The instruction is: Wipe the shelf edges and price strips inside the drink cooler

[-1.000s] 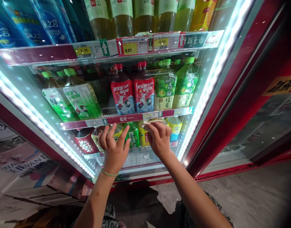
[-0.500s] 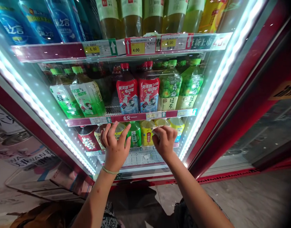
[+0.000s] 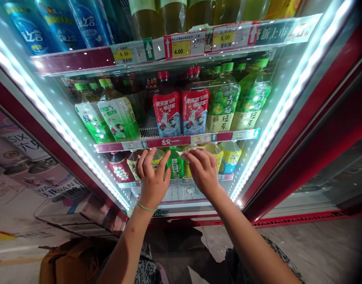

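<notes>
My left hand [image 3: 153, 177] is raised in front of the lit drinks fridge, its fingers spread and nothing in it. Its fingertips are just below the red shelf strip [image 3: 170, 141]; whether they touch a glass pane is unclear. Close on the right, my right hand [image 3: 203, 169] is closed in a pinch on a small whitish piece [image 3: 183, 154], thin like tissue or paper and mostly hidden by the fingers. Behind the hands stand a green-labelled bottle [image 3: 175, 163] and a yellow-and-blue labelled bottle [image 3: 230, 157].
Red-labelled bottles [image 3: 166, 114] and green tea bottles [image 3: 120, 118] fill parts of the middle shelf. Blue bottles [image 3: 61, 29] are on the upper shelf. Stacked pink cartons [image 3: 62, 221] border the fridge on the left. A brown bag [image 3: 65, 260] lies near my legs.
The view has shifted, so the fridge appears farther right and slightly higher. My right hand has moved left, closer to my left hand, and the whitish piece shows more at its fingertips.
</notes>
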The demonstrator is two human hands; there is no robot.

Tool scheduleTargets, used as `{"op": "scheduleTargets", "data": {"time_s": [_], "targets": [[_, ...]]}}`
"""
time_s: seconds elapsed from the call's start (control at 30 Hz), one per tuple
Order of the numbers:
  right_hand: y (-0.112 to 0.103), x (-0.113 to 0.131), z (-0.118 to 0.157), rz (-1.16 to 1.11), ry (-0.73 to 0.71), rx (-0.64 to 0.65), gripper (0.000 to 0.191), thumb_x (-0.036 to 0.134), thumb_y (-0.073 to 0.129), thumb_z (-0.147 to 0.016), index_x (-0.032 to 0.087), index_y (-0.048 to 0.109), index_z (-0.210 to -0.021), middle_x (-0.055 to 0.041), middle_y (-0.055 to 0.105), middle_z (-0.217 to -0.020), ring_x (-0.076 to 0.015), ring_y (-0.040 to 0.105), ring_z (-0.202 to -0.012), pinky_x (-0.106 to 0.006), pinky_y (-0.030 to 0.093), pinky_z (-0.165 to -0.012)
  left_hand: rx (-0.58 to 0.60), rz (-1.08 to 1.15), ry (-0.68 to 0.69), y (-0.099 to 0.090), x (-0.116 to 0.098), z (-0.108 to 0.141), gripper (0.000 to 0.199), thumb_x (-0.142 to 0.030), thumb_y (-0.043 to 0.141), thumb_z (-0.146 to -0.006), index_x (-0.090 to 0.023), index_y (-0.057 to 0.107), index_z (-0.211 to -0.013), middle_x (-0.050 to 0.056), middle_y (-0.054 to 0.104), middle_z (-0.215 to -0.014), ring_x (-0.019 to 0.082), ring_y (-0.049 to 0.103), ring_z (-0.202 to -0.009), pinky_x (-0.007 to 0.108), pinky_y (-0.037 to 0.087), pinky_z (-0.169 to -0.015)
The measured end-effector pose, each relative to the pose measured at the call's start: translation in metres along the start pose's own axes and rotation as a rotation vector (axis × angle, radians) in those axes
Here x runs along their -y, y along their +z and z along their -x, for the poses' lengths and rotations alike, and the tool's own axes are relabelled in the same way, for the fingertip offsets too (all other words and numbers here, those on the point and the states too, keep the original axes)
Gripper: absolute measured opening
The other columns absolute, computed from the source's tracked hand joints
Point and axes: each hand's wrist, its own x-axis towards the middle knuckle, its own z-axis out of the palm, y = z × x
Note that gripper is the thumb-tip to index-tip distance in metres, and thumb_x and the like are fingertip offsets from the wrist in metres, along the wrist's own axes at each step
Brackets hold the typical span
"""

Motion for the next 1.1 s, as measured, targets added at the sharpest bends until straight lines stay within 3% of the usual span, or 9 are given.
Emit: {"op": "scheduleTargets", "data": {"time_s": [0.13,0.23,0.33,0.47,0.57,0.63,0.8,0.97,1.1], "targets": [[-0.003,-0.003,-0.007,-0.025,0.139,-0.191,0.032,0.013,0.065,-0.093,0.029,0.063,-0.121,-0.0078,0.058,-0.12,-0.0236,0.058,-0.117,-0.039,0.051,-0.095,-0.005,0.009,-0.016,0.0,0.003,0.0,0.059,-0.018,0.069,-0.092,-0.031,0.053,-0.147,0.014,0.039,-0.153,0.038,0.035,-0.148,0.063,0.034,-0.122],[0.0,0.005,-0.007,-0.005,0.084,-0.129,0.024,0.013,0.069,-0.092,0.028,0.066,-0.111,-0.007,0.058,-0.115,-0.023,0.059,-0.112,-0.039,0.051,-0.094,-0.013,0.02,-0.025,0.001,0.004,0.0,0.059,-0.017,0.069,-0.092,-0.031,0.053,-0.147,0.014,0.04,-0.153,0.038,0.034,-0.148,0.062,0.033,-0.123],[0.004,0.015,-0.007,0.016,0.037,-0.098,0.029,0.013,0.071,-0.092,0.03,0.068,-0.114,-0.007,0.058,-0.12,-0.0243,0.057,-0.116,-0.041,0.051,-0.098,-0.029,0.03,-0.04,0.0,0.003,-0.002,0.057,-0.017,0.069,-0.092,-0.03,0.054,-0.146,0.014,0.042,-0.151,0.037,0.035,-0.148,0.061,0.033,-0.123],[0.004,0.017,-0.01,0.006,0.138,-0.128,0.036,0.013,0.069,-0.093,0.035,0.067,-0.122,-0.0064,0.054,-0.116,-0.022,0.057,-0.108,-0.039,0.053,-0.089,-0.068,0.041,-0.053,-0.004,0.003,-0.006,0.055,-0.015,0.069,-0.092,-0.029,0.056,-0.144,0.014,0.046,-0.147,0.034,0.041,-0.143,0.058,0.037,-0.12],[0.001,0.014,-0.011,-0.136,0.163,-0.114,0.043,0.012,0.064,-0.095,0.029,0.057,-0.134,-0.007,0.059,-0.112,-0.0208,0.06,-0.102,-0.036,0.056,-0.082,-0.122,0.059,-0.045,-0.005,0.004,-0.009,0.05,-0.01,0.066,-0.092,-0.028,0.059,-0.138,0.012,0.054,-0.137,0.03,0.05,-0.135,0.054,0.043,-0.115],[-0.001,0.013,-0.011,-0.19,0.159,-0.119,0.038,0.013,0.063,-0.095,0.026,0.055,-0.13,-0.008,0.064,-0.112,-0.0214,0.063,-0.102,-0.036,0.056,-0.084,-0.155,0.094,-0.03,-0.006,0.003,-0.011,0.046,-0.007,0.064,-0.092,-0.028,0.061,-0.133,0.01,0.059,-0.13,0.027,0.056,-0.126,0.05,0.048,-0.11],[-0.009,0.008,-0.014,-0.171,0.028,-0.007,0.03,0.009,0.06,-0.096,0.024,0.061,-0.121,-0.008,0.071,-0.113,-0.0211,0.065,-0.103,-0.037,0.053,-0.09,-0.18,0.123,-0.009,-0.008,0.002,-0.016,0.041,-0.006,0.064,-0.093,-0.026,0.063,-0.128,0.007,0.064,-0.123,0.023,0.061,-0.117,0.044,0.05,-0.104],[-0.007,0.014,-0.017,-0.045,0.167,-0.104,0.026,0.014,0.068,-0.093,0.029,0.07,-0.115,-0.0066,0.069,-0.111,-0.0227,0.06,-0.102,-0.039,0.049,-0.091,-0.179,0.104,-0.081,-0.009,0.006,-0.019,0.038,-0.01,0.063,-0.095,-0.026,0.065,-0.129,0.008,0.063,-0.122,0.023,0.06,-0.118,0.045,0.049,-0.104],[-0.001,0.024,-0.013,-0.068,0.066,0.089,0.025,0.015,0.067,-0.093,0.029,0.071,-0.113,-0.0038,0.069,-0.107,-0.0207,0.058,-0.095,-0.036,0.047,-0.087,-0.167,0.083,-0.065,-0.012,0.01,-0.016,0.037,-0.009,0.064,-0.094,-0.024,0.065,-0.127,0.009,0.063,-0.121,0.023,0.059,-0.117,0.043,0.05,-0.103]]}}
